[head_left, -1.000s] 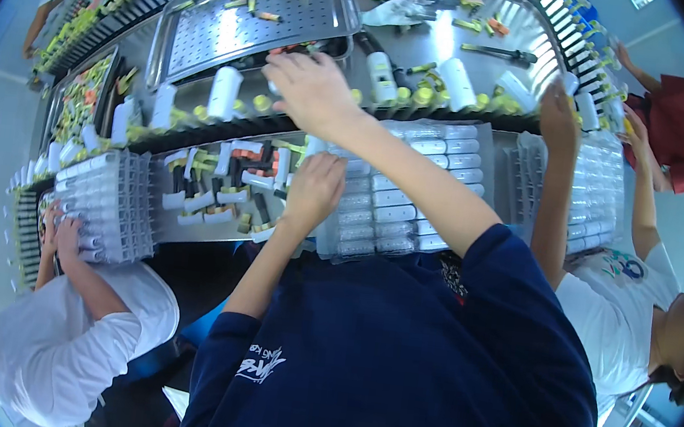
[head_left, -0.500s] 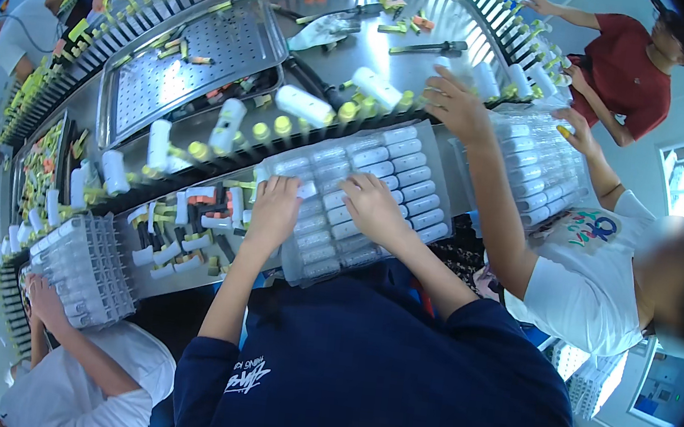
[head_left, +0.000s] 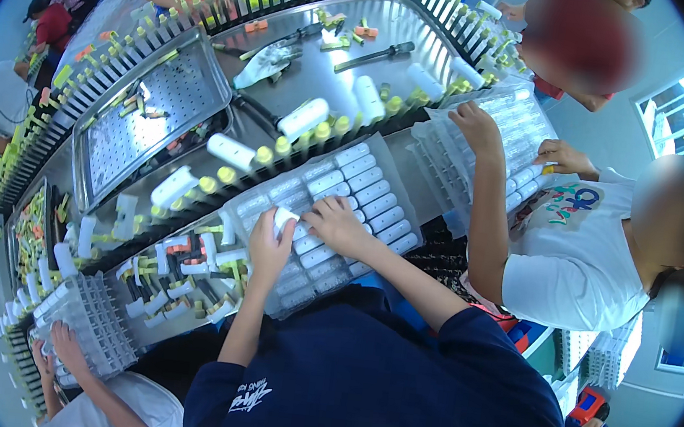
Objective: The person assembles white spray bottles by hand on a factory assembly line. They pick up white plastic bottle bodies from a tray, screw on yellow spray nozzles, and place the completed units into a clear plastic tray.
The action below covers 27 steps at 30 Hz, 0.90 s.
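A: Left hand (head_left: 269, 243)?
B: Fingers curled round one white tube (head_left: 284, 220), its end poking up above the knuckles. It sits over the near-left part of the clear tray (head_left: 395, 188).

A: Right hand (head_left: 339, 226)?
B: Flat on the tray, fingers spread loosely across the rows of white tubes, palm down. Cannot tell if it grips any.

A: Around them?
B: Metal conveyor (head_left: 333, 73) behind the tray, carrying more white tubes. A neighbour's hand (head_left: 474, 123) reaches into a second tray (head_left: 529, 125) to the right.

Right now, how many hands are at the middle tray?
2: the left hand holds a white tube over the tray; the right hand rests on the tray's tubes beside it.
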Motion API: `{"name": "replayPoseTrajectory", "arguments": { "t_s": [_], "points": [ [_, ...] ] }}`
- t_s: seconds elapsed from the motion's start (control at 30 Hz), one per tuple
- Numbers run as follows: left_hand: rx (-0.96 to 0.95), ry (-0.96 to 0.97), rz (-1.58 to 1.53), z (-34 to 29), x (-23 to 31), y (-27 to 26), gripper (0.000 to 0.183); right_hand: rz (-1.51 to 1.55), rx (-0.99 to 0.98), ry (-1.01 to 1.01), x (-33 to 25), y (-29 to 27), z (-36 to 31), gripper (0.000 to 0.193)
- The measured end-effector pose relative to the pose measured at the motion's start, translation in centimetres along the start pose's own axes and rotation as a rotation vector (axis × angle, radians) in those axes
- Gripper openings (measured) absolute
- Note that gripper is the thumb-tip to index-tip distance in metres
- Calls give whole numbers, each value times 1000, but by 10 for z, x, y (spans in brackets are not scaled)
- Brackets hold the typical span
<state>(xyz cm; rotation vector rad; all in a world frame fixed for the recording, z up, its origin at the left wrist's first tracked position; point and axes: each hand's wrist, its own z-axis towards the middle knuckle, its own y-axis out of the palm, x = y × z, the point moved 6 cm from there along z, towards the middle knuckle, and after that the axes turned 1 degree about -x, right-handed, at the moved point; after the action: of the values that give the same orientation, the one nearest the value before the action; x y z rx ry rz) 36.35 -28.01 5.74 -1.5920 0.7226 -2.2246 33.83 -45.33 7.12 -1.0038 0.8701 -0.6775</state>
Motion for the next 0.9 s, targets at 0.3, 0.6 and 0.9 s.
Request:
{"name": "replayPoseTrajectory", "arguments": {
  "t_s": [0.3,0.6,0.9],
  "points": [
    [42,-25,-65,-2,1,1,38,321,160,16,-5,-33,-19,33],
    [47,21,-20,-2,4,1,38,824,171,538,4,-30,-50,39],
    [19,83,34,-4,7,1,40,611,207,525,-21,-33,-54,46]
  ]
}}
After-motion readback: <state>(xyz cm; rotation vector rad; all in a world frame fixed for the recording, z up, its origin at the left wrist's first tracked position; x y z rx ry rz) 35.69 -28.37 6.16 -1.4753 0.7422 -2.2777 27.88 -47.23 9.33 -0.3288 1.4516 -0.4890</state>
